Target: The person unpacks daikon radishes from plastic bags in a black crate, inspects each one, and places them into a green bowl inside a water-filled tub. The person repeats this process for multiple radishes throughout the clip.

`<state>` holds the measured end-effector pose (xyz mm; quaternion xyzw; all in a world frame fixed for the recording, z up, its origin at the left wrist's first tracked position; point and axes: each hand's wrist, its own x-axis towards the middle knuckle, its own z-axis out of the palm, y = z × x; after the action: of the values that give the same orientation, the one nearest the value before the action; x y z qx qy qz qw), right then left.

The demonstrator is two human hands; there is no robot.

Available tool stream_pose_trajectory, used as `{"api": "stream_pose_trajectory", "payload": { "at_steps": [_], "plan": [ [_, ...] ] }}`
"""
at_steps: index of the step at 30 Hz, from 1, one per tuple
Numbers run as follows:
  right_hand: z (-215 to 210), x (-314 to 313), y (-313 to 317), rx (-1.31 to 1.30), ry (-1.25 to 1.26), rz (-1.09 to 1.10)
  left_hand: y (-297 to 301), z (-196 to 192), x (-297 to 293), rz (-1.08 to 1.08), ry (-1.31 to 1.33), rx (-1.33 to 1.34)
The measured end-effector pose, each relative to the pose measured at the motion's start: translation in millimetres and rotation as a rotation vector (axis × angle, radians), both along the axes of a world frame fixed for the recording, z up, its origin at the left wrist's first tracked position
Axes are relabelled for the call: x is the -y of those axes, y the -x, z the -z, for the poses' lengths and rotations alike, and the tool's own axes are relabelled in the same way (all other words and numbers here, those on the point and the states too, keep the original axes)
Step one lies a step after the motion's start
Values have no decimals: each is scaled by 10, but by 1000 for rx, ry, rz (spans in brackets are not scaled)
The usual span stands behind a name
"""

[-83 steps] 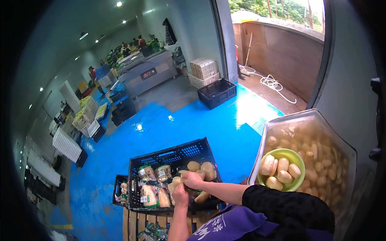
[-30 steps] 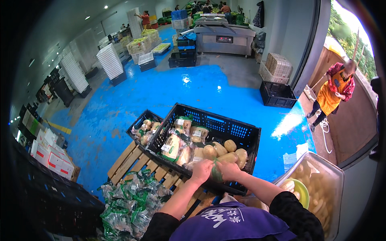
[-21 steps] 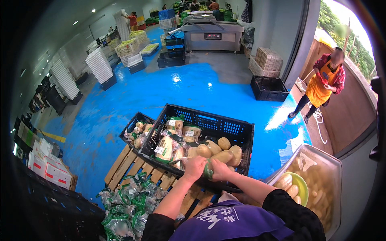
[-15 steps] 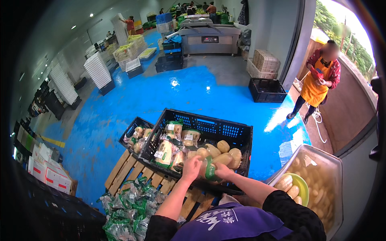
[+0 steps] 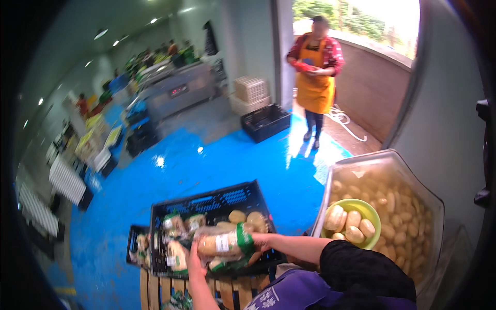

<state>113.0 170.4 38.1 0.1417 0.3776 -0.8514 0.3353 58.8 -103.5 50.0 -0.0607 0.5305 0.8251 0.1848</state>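
A clear plastic bag (image 5: 222, 245) with green printing and a white label lies sideways between my hands, above a black crate (image 5: 214, 198). Inside it is a pale, thick root, seemingly a lotus root section. My left hand (image 5: 194, 261) grips the left end, thumb up along the side. At the green end, my right hand (image 5: 261, 241) has its fingers closed round the bag. Below, the crate's left part holds more bagged roots (image 5: 177, 255), while loose pale roots (image 5: 255, 220) sit in its right part. The held bag hides some of them.
At right stands a large tub (image 5: 439, 206) of roots in murky water, with a green bowl (image 5: 376, 217) of roots in it. A smaller crate (image 5: 131, 242) adjoins on the left. Under them is a wooden pallet (image 5: 153, 289). A person in an orange apron (image 5: 316, 77) stands at the doorway.
My view has swung to the right. The bag has come up from low in the crate and now lies level, label showing, with my hands farther apart at its two ends.
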Motion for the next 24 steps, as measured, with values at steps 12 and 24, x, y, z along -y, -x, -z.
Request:
{"api": "stream_pose_trajectory", "payload": {
  "at_steps": [12,24],
  "plan": [
    [337,118,47,-262,-378,-86,-68,-76,359,-453,458,-193],
    [230,-214,-122,3,-186,226,-351,-160,1478,-889,745,-102]
  ]
}}
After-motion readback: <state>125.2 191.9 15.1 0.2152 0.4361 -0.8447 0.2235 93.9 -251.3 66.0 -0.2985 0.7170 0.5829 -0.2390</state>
